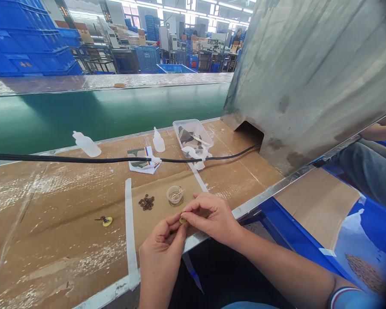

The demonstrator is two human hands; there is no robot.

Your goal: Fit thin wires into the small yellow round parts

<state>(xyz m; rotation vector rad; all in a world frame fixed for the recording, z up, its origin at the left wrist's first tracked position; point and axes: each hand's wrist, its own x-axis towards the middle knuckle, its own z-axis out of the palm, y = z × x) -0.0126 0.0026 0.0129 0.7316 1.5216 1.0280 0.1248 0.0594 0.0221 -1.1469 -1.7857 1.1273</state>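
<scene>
My left hand (pixel 162 246) and my right hand (pixel 212 216) meet over the table's near edge, fingertips pinched together. Between them is a small round yellow piece (pixel 182 220), mostly covered by the fingers. Just beyond the hands stands a small clear plastic cup (pixel 175 195) with thin wooden sticks in it. To its left lies a loose pile of small brown rings (pixel 146 201). Farther left, a yellow disc (pixel 107 222) with a dark part against it rests on the brown cardboard.
A black cable (pixel 67 159) crosses the table into a notch under a large metal panel (pixel 302 86). Behind it are two white squeeze bottles (pixel 87 145) (pixel 158 140) and a clear plastic tub (pixel 193 133). Beyond runs a green conveyor belt (pixel 122 105). At right, another person's arm (pixel 381 131) shows.
</scene>
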